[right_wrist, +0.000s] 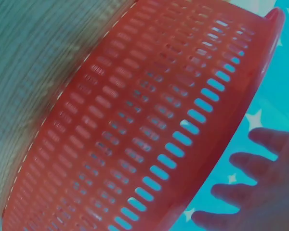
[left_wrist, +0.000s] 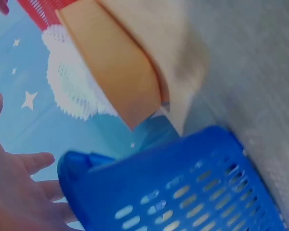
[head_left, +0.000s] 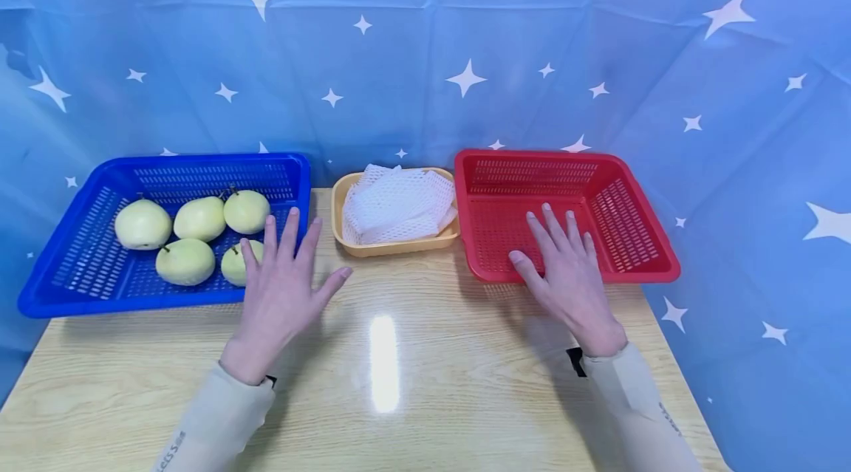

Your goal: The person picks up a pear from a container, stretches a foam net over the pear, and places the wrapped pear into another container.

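My left hand (head_left: pixel 282 295), fingers straight and spread, reaches over the front right corner of a blue basket (head_left: pixel 133 306). Several pale green, pear-like fruits (head_left: pixel 142 224) with short stems lie in that basket, one partly hidden behind the fingers. On the other side, my right hand (head_left: pixel 568 284) is spread over the front rim of a red basket (head_left: pixel 648 265), fingertips above its inside. Neither hand holds anything. Between the baskets stands a small tan tray (head_left: pixel 399 247) heaped with white foam netting (head_left: pixel 399 199). In the left wrist view, the netting (left_wrist: pixel 72 77) bulges over the tray's edge.
The wooden table (head_left: pixel 452 368) runs in front of all three containers, with a bright light reflection on it. A blue curtain (head_left: pixel 412 51) with white stars hangs right behind them. Both baskets have perforated walls and raised rims.
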Demonstrator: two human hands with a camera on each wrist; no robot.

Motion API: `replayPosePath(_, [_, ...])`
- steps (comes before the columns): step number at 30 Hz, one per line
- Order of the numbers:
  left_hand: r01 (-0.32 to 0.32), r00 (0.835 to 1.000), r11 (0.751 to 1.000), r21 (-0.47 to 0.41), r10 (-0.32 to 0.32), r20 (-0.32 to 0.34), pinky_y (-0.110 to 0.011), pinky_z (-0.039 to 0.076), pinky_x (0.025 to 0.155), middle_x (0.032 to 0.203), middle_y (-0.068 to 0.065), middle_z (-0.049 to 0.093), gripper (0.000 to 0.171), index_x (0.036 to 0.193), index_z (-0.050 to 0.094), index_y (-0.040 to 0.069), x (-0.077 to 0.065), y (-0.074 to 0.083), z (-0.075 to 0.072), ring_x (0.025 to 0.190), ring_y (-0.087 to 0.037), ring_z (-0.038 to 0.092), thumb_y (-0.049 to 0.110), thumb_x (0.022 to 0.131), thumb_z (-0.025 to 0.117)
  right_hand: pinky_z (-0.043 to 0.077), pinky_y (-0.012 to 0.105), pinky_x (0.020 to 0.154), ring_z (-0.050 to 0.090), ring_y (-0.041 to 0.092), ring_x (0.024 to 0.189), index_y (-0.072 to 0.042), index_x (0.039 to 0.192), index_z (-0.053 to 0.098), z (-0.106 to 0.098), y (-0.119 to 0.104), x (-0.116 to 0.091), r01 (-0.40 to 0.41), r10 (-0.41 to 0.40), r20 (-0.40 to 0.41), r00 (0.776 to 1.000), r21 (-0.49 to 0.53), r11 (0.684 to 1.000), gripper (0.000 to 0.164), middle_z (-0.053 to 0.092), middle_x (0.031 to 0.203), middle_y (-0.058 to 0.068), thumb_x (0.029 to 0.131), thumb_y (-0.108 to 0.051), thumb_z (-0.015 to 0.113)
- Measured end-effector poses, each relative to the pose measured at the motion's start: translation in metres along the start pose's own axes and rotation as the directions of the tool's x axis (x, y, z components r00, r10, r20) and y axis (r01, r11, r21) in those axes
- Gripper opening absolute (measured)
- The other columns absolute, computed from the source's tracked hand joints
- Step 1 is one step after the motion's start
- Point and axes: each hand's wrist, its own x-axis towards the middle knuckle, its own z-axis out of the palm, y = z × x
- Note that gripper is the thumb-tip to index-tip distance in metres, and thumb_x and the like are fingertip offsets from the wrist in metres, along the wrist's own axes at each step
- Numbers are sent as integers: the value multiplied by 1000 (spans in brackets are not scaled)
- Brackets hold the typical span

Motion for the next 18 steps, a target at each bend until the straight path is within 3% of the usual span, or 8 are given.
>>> replayPosePath(5, [52, 999, 998, -46, -52, -4, -74, 1, 118, 170, -23, 14, 93, 165, 23, 9, 6, -10, -16, 156, -47, 0, 65, 98, 55, 7, 72, 120, 4, 44, 157, -16, 165, 28, -3, -8, 0, 21, -21, 0, 1000, 28, 999, 77, 16, 172, 12, 103, -57, 50])
replayPosePath(10, [87, 995, 992, -92, -91, -39, -73, 12, 118, 169, -26, 15, 92, 165, 19, 5, 10, -31, -31, 154, -50, 6, 56, 100, 59, 9, 70, 120, 6, 43, 157, -16, 164, 31, -3, -19, -1, 56, -55, -12, 998, 38, 998, 76, 18, 172, 10, 103, -59, 48])
replayPosePath(14, [127, 989, 981, -147, -136, -57, -74, 21, 114, 170, -25, 12, 93, 165, 15, 4, 9, -50, -40, 153, -51, 11, 52, 100, 60, 11, 69, 121, 7, 41, 157, -15, 163, 35, -3, -34, 1, 122, -121, -36, 992, 33, 992, 75, 21, 171, 10, 103, -59, 49])
replayPosePath(18, [181, 982, 964, -196, -189, -25, -76, 28, 108, 171, -22, 13, 94, 166, 10, 7, 9, -64, -48, 152, -49, 19, 56, 101, 56, 14, 69, 121, 8, 39, 158, -13, 161, 39, 1, -55, 3, 212, -212, -54, 976, 3, 977, 75, 23, 171, 10, 104, -62, 44])
